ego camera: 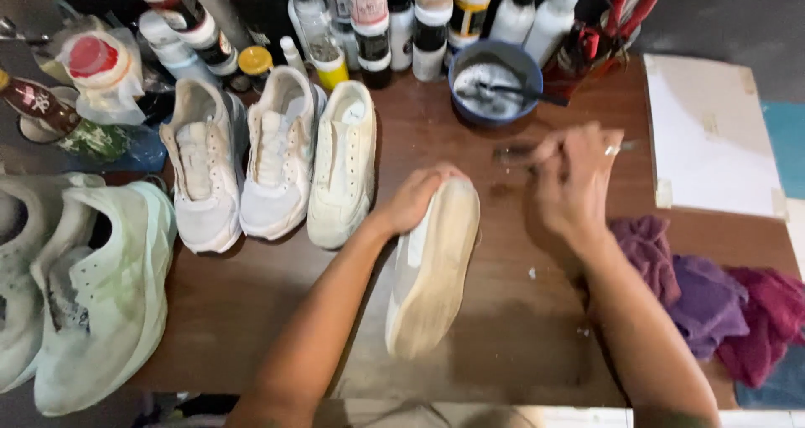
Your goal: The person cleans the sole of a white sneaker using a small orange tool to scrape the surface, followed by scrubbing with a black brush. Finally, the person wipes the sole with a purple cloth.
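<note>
Left hand gripping white sneaker with worn pale sole at centre; right hand pinching blurred brush. Could smear brown wooden worktop through drips.

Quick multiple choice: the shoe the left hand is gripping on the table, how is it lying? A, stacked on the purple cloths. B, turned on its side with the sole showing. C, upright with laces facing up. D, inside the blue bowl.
B: the left hand holds the shoe tipped on its side, its pale sole facing the camera, on the wooden table.
</note>
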